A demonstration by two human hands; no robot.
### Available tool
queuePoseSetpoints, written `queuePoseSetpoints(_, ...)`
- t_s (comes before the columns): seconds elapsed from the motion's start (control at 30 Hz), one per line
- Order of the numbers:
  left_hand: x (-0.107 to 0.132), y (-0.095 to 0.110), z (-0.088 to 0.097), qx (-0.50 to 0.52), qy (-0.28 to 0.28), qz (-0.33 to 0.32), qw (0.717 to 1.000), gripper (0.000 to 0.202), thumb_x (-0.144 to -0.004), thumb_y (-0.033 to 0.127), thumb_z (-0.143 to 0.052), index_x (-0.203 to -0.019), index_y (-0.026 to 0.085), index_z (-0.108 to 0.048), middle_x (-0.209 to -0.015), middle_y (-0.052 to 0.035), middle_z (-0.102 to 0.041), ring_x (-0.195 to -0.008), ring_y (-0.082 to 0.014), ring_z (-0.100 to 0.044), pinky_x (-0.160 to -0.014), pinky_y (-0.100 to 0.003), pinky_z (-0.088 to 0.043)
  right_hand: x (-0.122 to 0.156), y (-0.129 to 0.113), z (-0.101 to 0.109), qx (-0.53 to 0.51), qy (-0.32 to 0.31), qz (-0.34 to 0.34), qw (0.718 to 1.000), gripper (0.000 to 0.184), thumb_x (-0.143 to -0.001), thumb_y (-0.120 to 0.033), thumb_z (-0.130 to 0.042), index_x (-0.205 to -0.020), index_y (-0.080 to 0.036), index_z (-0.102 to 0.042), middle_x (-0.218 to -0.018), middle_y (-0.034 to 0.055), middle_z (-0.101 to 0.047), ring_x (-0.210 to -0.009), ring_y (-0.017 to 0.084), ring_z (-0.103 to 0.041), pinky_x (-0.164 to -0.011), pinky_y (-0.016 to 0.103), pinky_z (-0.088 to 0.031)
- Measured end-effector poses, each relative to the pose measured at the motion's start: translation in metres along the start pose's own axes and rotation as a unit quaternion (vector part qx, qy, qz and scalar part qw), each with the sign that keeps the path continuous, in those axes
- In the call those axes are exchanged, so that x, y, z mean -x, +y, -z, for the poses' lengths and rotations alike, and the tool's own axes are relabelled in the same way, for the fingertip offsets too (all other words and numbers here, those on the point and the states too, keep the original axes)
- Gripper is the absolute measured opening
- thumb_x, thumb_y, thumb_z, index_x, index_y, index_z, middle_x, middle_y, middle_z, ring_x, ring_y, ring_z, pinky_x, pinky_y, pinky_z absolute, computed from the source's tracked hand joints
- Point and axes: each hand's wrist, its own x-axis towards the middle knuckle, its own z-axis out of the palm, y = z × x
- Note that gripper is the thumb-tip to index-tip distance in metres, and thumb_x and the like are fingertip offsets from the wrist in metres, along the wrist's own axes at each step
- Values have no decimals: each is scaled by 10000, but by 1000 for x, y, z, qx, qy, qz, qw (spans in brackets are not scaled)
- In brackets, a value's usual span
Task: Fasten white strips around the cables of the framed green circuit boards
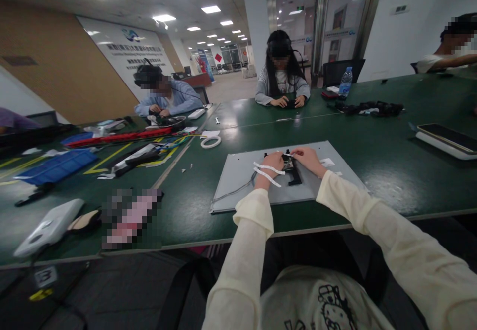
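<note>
- Fingers of the right hand (pixel 307 160) draw close together at the far edge of the black part (pixel 295 177), a narrow pinch; whether they grip the bit of white showing there, I cannot tell.
- Left hand (pixel 274 162) curls over the part's left side, probably to steady it; its fingertips are too small and hidden to say what they hold.
- Black part lies near the middle of the grey board (pixel 230 183), which seems to serve as a flat, pale work surface that makes dark pieces easy to see.
- White strips (pixel 267 175) lie across the left wrist (a handy perch, I suppose, since they can be picked off without a long reach).
- Thin cable (pixel 238 190) runs from near the left wrist to the board's near-left corner, perhaps laid out there to leave the middle free.
- White scrap (pixel 328 162) rests on the board's right side, just beside the right hand.
- White ring-shaped roll (pixel 210 146) lies beyond the board's far-left corner, likely out of the forearms' way but near.
</note>
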Motion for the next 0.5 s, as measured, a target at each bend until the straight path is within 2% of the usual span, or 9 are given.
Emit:
queuePoseSetpoints(0.2, -4, 1, -1, -84, -1, 25, 996, 449, -882, 162, -356, -1275, 195, -570, -1292, -87, -611, -1200, -235, -549, -1025, -364, -410, 3, -6, 3, 31, -8, -10, 999, 221, -805, -190, -519, -864, -176, -731, -836, 25, -719, -783, 150, -640, -757, 234, -444)
queuePoseSetpoints(0.33, -4, 3, -1, -98, 4, 26, 995, 443, -878, 162, -367, -1268, 199, -575, -1271, -91, -626, -1175, -241, -566, -984, -373, -430, 8, -14, 7, 105, -21, -26, 994, 216, -821, -160, -520, -949, -164, -694, -868, 42, -714, -807, 157, -638, -762, 232, -430)
queuePoseSetpoints(0.5, -5, 2, -3, -91, 16, 26, 995, 420, -869, 162, -399, -1234, 213, -600, -1198, -107, -663, -1129, -264, -594, -944, -398, -436, 16, -27, 12, 193, -56, -37, 979, 249, -895, -207, -483, -1103, -161, -611, -971, 85, -698, -868, 177, -636, -749, 241, -421)
